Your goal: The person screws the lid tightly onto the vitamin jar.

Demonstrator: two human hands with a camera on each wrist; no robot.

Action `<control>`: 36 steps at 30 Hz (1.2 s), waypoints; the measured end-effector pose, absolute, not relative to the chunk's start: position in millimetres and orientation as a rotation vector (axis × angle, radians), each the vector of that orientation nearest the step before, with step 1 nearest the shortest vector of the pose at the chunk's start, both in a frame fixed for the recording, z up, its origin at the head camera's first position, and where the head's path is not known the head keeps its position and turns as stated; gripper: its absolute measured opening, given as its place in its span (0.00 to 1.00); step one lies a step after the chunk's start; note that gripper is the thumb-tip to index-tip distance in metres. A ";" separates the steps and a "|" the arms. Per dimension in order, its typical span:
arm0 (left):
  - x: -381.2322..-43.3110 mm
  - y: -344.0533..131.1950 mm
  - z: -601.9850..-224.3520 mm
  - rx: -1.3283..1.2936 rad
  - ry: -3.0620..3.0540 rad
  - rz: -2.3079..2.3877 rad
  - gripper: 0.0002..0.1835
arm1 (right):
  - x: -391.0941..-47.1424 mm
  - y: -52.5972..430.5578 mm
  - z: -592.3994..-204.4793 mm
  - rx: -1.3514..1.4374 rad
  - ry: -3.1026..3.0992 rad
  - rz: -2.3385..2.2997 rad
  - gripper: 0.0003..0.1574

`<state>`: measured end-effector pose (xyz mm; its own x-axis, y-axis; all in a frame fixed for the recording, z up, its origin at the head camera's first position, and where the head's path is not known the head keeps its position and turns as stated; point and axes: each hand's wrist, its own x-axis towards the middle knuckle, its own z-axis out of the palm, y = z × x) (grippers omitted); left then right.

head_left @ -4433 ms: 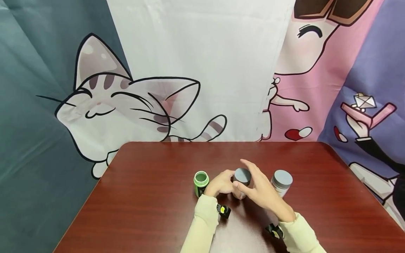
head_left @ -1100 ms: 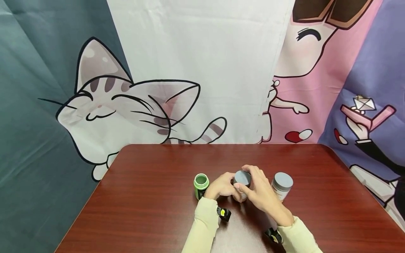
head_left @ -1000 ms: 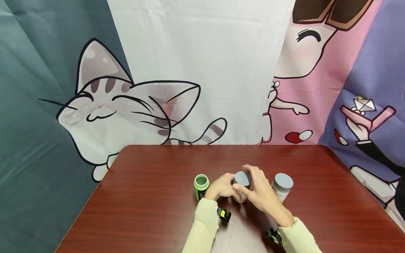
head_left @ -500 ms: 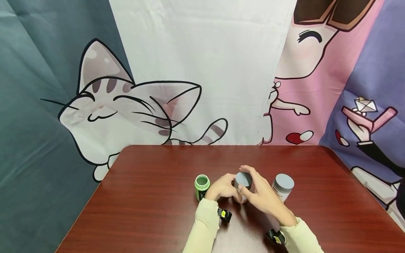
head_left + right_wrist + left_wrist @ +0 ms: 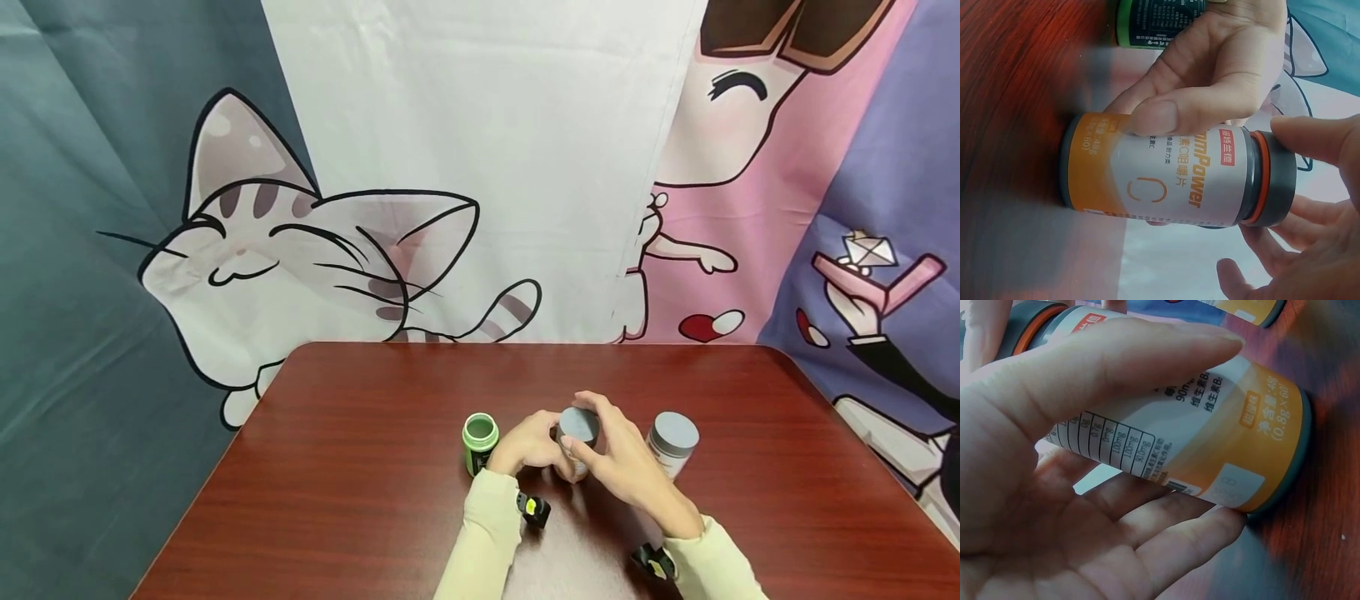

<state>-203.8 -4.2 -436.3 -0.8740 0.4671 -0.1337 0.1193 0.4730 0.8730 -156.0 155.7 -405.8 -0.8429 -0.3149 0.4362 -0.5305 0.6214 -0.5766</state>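
Note:
A vitamin C tablet bottle (image 5: 1166,172) with a white and orange label stands on the table, in the middle of the head view. My left hand (image 5: 534,442) grips its body; in the left wrist view the thumb lies across the label and the fingers pass behind. Around the dark grey lid (image 5: 1277,178) are the fingertips of my right hand (image 5: 626,462), thumb on one side and fingers on the other. An orange ring (image 5: 1261,178) shows just under the lid. To the left, beside the left wrist, a green bottle (image 5: 480,442) stands without a lid.
A white jar (image 5: 672,443) with a grey lid stands right of the right hand. The reddish-brown table (image 5: 337,467) reaches back to a printed cloth (image 5: 480,150) with cartoon figures. A black wrist camera (image 5: 534,510) sits at the left cuff.
My right hand's fingers, spread wider about the lid at first, have drawn in around it. They loosened slightly half a second ago and moved back in. My left hand keeps its grip.

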 end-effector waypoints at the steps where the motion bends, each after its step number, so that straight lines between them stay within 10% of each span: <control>1: -203.8 -3.9 -436.3 0.494 2.370 1.364 0.20 | -156.0 155.4 -406.1 0.677 -2.549 1.037 0.37; 36: -204.9 -3.8 -434.9 0.482 2.390 1.348 0.22 | -157.0 159.7 -403.8 0.825 -2.589 1.167 0.42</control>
